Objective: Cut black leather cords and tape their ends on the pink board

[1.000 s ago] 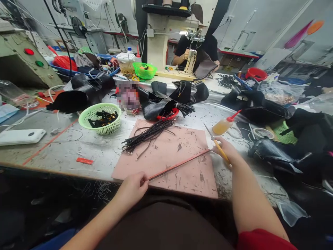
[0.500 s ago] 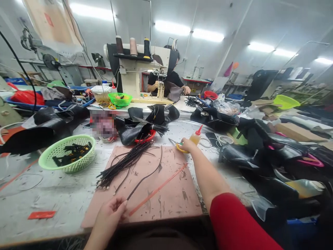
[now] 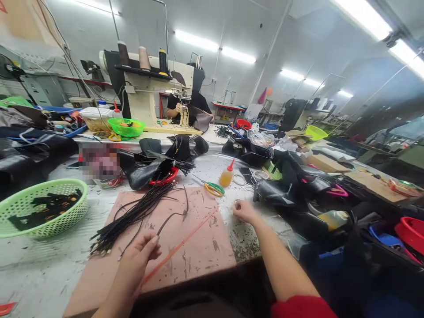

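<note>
My left hand (image 3: 141, 255) pinches the near end of a thin black cord (image 3: 172, 217) that curves across the pink cutting mat (image 3: 195, 247). A thin red strip (image 3: 180, 244) lies on the mat just beside that hand. My right hand (image 3: 244, 210) rests on the table right of the mat, its fingers closed round a small ring-shaped thing. Yellow-handled scissors (image 3: 212, 188) lie on the table beyond it, untouched. A bundle of black cords (image 3: 132, 216) spreads over the mat's far left.
A green basket (image 3: 39, 213) with black pieces stands at the left. A glue bottle with a red tip (image 3: 227, 176) and rolls of tape sit past the scissors. Black leather pieces (image 3: 291, 194) pile up at the right. A person works at a sewing machine (image 3: 155, 95) at the back.
My right hand has put the scissors down and drawn back to the table by the mat. My left hand let go of the red strip and now holds a black cord. The view has tilted up.
</note>
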`<state>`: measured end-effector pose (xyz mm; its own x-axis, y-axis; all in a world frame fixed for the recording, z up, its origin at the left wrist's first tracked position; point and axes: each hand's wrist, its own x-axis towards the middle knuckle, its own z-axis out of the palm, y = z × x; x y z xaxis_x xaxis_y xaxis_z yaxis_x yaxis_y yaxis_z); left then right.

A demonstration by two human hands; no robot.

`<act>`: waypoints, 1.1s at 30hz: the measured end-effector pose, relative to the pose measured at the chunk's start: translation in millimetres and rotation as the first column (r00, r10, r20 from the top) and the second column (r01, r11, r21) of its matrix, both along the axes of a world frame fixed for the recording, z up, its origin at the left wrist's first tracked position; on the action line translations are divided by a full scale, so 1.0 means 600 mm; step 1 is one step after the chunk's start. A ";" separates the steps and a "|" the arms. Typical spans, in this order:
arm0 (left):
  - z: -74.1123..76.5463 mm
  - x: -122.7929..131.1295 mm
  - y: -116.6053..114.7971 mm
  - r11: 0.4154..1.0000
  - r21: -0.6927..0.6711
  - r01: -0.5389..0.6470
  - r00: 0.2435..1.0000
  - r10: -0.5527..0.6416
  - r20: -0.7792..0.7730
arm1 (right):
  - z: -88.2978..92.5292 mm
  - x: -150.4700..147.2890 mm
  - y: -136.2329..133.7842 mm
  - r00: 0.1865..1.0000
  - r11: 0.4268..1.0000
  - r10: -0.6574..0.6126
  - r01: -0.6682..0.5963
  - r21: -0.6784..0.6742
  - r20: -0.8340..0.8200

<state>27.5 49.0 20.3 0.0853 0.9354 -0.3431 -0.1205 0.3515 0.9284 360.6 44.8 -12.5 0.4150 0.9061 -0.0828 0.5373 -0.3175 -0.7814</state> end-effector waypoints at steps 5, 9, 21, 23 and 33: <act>0.009 0.036 -0.013 1.000 -0.002 0.022 0.993 -0.022 0.118 | -0.004 -0.146 -0.022 0.931 0.919 0.111 0.037 0.393 -0.347; 0.000 0.050 -0.041 0.998 -0.045 0.054 0.982 -0.045 0.185 | 0.001 -0.261 -0.040 0.714 0.834 0.302 0.124 0.538 -0.632; -0.009 0.025 -0.054 0.999 -0.036 -0.039 0.955 0.048 0.294 | -0.003 -0.304 -0.035 0.839 0.658 0.544 -0.430 0.619 0.004; -0.005 0.016 -0.046 0.989 -0.054 -0.136 0.944 0.146 0.297 | -0.002 -0.274 -0.029 0.867 0.718 0.499 -0.408 0.564 -0.008; 0.002 0.027 -0.044 0.986 -0.120 -0.116 0.927 0.151 0.343 | 0.036 -0.299 -0.058 0.658 0.753 0.599 -0.269 0.600 -0.456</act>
